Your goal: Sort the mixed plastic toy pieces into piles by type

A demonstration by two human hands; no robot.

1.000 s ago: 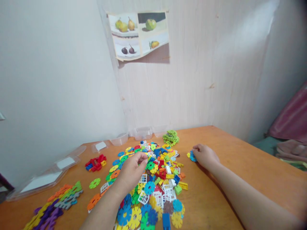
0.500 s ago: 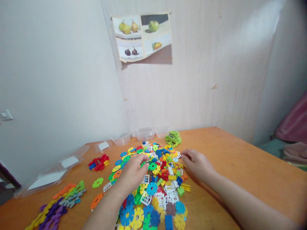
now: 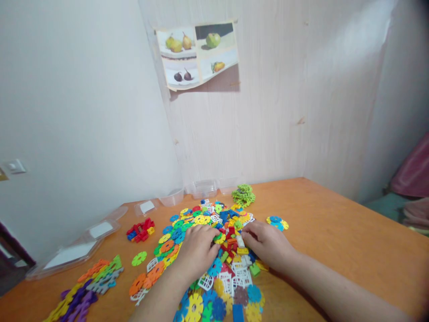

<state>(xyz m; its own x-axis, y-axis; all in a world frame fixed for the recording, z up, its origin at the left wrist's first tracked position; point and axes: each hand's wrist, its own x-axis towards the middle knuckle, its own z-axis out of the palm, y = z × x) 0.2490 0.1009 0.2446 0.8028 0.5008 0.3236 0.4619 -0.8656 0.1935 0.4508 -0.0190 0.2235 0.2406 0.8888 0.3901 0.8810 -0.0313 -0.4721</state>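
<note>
A big heap of small plastic building pieces [image 3: 214,264] in many colours, mostly toothed discs and white grids, covers the middle of the orange table [image 3: 335,232]. My left hand [image 3: 197,250] lies palm down on the heap, its fingertips among the discs. My right hand [image 3: 268,243] rests on the heap's right side, fingertips on a few red and yellow pieces. Whether either hand pinches a piece is hidden by the fingers. A small group of blue and yellow discs [image 3: 277,222] lies alone just beyond my right hand.
A pile of green discs [image 3: 243,195] sits at the back. Red and blue bricks [image 3: 140,230] lie to the left, and rows of orange, green and purple pieces [image 3: 83,286] at the near left. Clear plastic tubs and lids [image 3: 100,230] line the wall.
My right hand left the blue and yellow discs at the right and came left onto the heap. My left hand lowered from a pinching pose to lie on the pieces.
</note>
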